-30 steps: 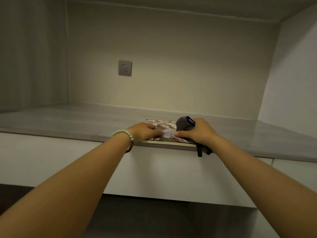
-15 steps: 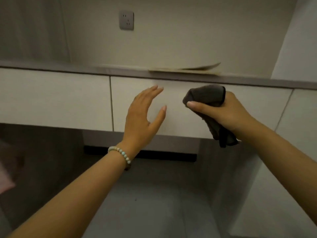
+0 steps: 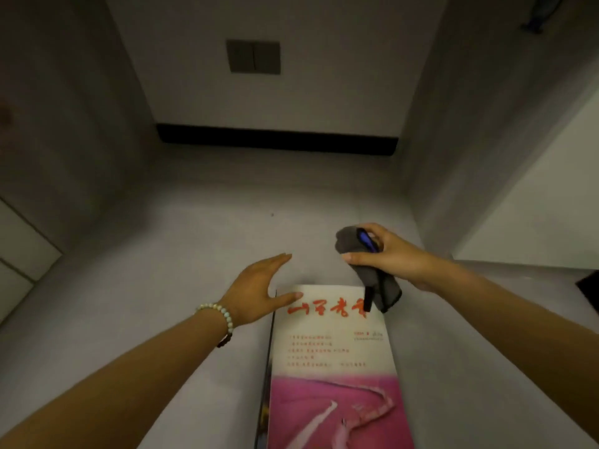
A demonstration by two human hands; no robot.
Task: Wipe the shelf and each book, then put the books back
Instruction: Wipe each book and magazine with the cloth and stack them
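The book (image 3: 334, 367) lies flat, cover up, on the grey surface (image 3: 194, 254). At its 11 o'clock corner the left hand (image 3: 259, 286) is spread, holding nothing. At 1 o'clock the right hand (image 3: 395, 257) grasps the cloth (image 3: 382, 290). Lifted by one corner, the thin book could sag or slip.
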